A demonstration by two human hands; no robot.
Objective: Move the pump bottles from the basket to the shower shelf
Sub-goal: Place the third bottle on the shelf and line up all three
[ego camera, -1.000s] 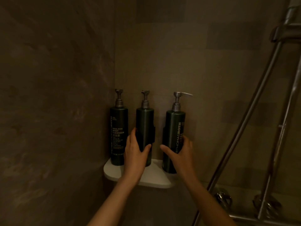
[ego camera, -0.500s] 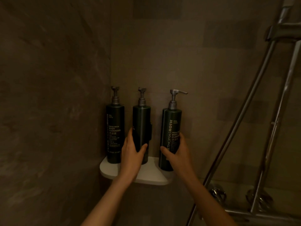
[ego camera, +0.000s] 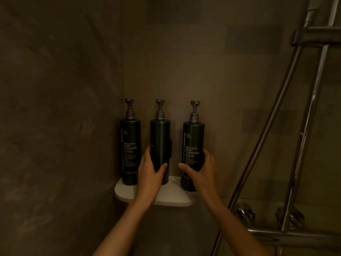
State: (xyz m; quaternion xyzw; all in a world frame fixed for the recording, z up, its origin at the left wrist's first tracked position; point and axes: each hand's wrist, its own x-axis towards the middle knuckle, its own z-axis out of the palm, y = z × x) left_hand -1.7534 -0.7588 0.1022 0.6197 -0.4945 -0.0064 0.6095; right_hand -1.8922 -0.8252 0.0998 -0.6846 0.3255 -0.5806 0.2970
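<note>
Head view shows me all three pump bottles upright on the shower shelf (ego camera: 171,201), my left hand (ego camera: 150,171) grasping the middle bottle (ego camera: 160,143) and right hand (ego camera: 200,169) grasping the right bottle (ego camera: 192,145), so I judge placement finishing; next, let go gently.

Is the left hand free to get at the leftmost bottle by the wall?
Probably not yet: the left hand grips the middle bottle. The leftmost bottle stands right beside it, unobstructed.
</note>
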